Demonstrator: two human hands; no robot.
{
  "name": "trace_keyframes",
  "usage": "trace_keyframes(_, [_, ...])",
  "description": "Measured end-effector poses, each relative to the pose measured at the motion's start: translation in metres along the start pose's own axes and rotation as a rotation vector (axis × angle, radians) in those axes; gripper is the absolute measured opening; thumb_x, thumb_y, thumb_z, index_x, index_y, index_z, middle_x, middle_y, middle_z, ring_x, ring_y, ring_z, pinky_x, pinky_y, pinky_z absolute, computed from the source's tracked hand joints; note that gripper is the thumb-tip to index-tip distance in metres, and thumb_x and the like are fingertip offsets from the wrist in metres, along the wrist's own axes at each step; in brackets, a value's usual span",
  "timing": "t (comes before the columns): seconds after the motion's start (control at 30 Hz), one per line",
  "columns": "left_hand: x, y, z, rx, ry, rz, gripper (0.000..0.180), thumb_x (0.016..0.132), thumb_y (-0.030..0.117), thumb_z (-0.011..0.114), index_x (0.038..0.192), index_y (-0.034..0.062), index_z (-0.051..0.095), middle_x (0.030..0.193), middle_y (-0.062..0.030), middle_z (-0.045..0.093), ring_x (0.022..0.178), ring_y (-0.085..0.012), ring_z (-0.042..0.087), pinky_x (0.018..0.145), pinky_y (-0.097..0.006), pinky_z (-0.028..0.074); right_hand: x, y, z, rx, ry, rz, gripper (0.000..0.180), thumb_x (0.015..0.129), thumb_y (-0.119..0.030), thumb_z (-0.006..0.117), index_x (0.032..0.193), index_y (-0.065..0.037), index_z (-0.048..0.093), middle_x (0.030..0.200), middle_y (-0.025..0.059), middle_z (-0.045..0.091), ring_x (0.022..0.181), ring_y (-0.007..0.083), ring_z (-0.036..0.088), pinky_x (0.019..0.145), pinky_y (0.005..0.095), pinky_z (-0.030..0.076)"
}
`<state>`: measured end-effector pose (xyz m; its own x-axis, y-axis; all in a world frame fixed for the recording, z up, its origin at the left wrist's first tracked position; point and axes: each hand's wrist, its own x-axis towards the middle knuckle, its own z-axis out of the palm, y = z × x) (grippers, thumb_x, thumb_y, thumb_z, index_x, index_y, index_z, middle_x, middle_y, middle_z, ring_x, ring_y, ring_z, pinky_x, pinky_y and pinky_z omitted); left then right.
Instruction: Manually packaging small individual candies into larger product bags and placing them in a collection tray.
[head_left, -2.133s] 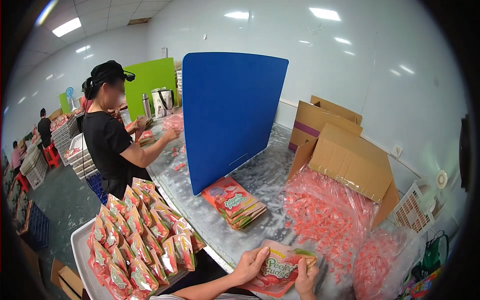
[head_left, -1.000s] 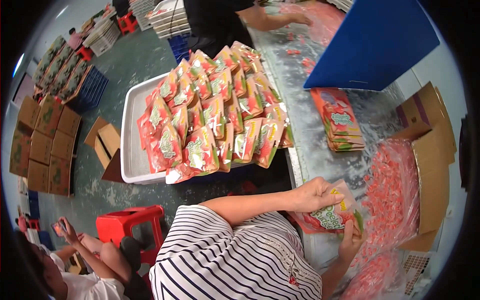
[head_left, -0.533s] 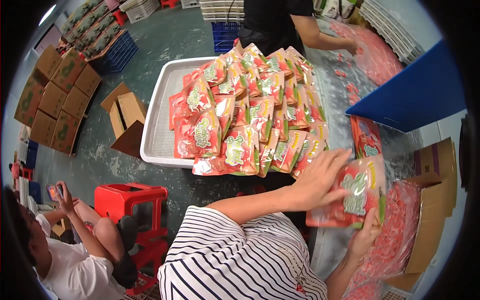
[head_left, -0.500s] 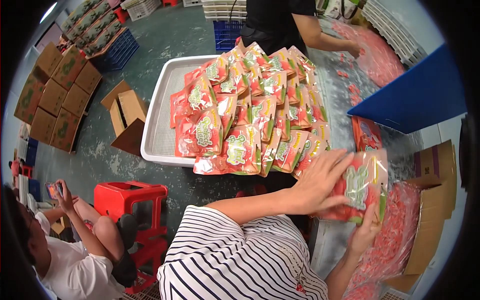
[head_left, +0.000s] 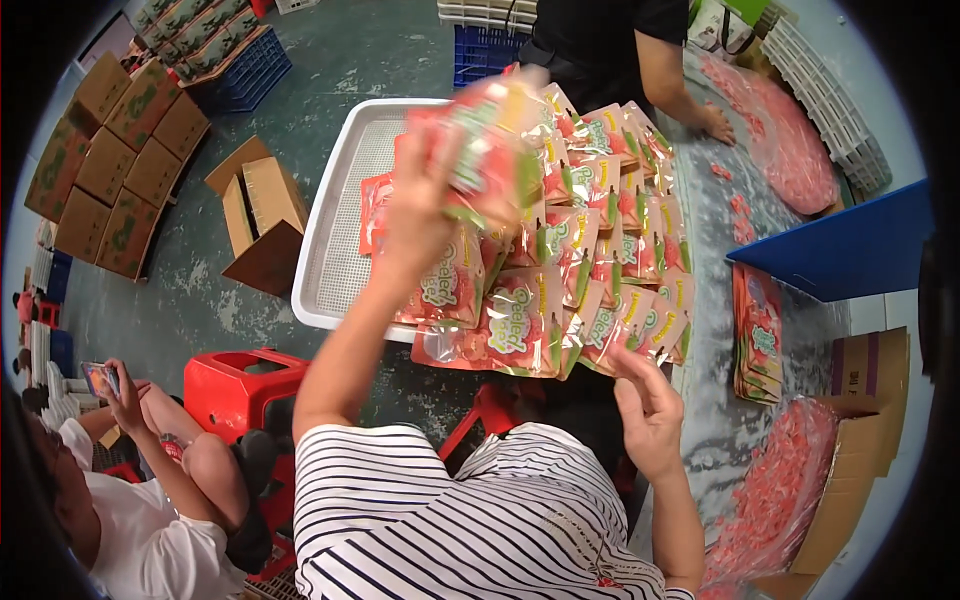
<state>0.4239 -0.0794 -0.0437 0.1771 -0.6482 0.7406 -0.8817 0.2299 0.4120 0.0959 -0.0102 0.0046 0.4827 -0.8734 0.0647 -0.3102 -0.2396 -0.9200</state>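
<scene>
My left hand (head_left: 412,215) grips a red candy pouch (head_left: 490,150), blurred by motion, above the far left part of a heap of similar pouches. The heaped pouches (head_left: 515,320) lie overlapping in rows on a white plastic tray (head_left: 345,200), covering most of it. Near the heap's front right edge, my right hand (head_left: 650,410) is raised with its fingers apart, holding nothing. To its right, a small stack of flat pouches (head_left: 758,330) lies on the work table.
Pink candy pieces fill a clear bag (head_left: 770,480) beside an open carton (head_left: 870,430). A blue board (head_left: 830,240) stands upright. Opposite, a co-worker's hand (head_left: 715,122) rests near another candy bag (head_left: 775,130). Left are a red stool (head_left: 235,390), a seated person and an open box (head_left: 260,215).
My left hand has swung from the right side across to the tray's far left, carrying a pouch. My right hand has let go of the pouch and moved left. The view has shifted slightly.
</scene>
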Motion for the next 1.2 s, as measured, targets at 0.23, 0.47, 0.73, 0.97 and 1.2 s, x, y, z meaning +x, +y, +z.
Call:
trace_keyframes(0.23, [-0.035, -0.193, 0.054, -0.301, -0.380, -0.524, 0.063, 0.095, 0.045, 0.049, 0.139, 0.0007, 0.041, 0.143, -0.0224, 0.039, 0.135, -0.0324, 0.034, 0.111, -0.039, 0.027, -0.051, 0.085, -0.020, 0.139, 0.235, 0.425, 0.027, 0.098, -0.012, 0.050, 0.116, 0.007, 0.057, 0.100, 0.0139, 0.068, 0.087, 0.0176, 0.066, 0.078, 0.0275, 0.053])
trace_keyframes(0.47, [-0.041, -0.220, 0.081, 0.025, -0.151, -0.530, 0.066, 0.093, 0.053, 0.043, 0.135, 0.0014, 0.047, 0.141, -0.0227, 0.042, 0.134, -0.0354, 0.035, 0.111, -0.040, 0.026, -0.081, 0.128, -0.048, 0.293, 0.684, 0.684, 0.039, 0.099, -0.024, 0.052, 0.124, 0.005, 0.051, 0.103, 0.0163, 0.066, 0.084, 0.0192, 0.067, 0.075, 0.0288, 0.055])
trace_keyframes(0.73, [-0.012, -0.175, 0.148, -0.359, -0.063, -0.399, 0.055, 0.088, 0.035, 0.061, 0.130, 0.0002, 0.050, 0.130, -0.0227, 0.052, 0.122, -0.0358, 0.048, 0.105, -0.040, 0.036, -0.071, 0.135, -0.045, 0.439, 0.527, 0.766, 0.036, 0.098, -0.023, 0.052, 0.122, 0.004, 0.049, 0.101, 0.0184, 0.066, 0.084, 0.0232, 0.068, 0.074, 0.0317, 0.057])
trace_keyframes(0.97, [0.001, -0.168, 0.166, -0.456, -0.050, -0.427, 0.060, 0.091, 0.038, 0.056, 0.133, -0.0033, 0.045, 0.129, -0.0252, 0.050, 0.120, -0.0363, 0.049, 0.101, -0.037, 0.038, -0.068, 0.134, -0.040, 0.418, 0.474, 0.804, 0.035, 0.098, -0.023, 0.052, 0.120, 0.005, 0.052, 0.100, 0.0181, 0.066, 0.082, 0.0218, 0.068, 0.072, 0.0296, 0.056])
trace_keyframes(1.2, [-0.011, -0.211, 0.168, -0.242, 0.007, -0.282, 0.040, 0.094, 0.032, 0.051, 0.117, -0.0003, 0.052, 0.112, -0.0241, 0.053, 0.106, -0.0394, 0.052, 0.094, -0.044, 0.040, -0.107, 0.136, -0.042, 0.382, 0.450, 0.836, 0.036, 0.097, -0.024, 0.053, 0.122, 0.003, 0.052, 0.098, 0.0160, 0.067, 0.078, 0.0200, 0.067, 0.067, 0.0287, 0.056])
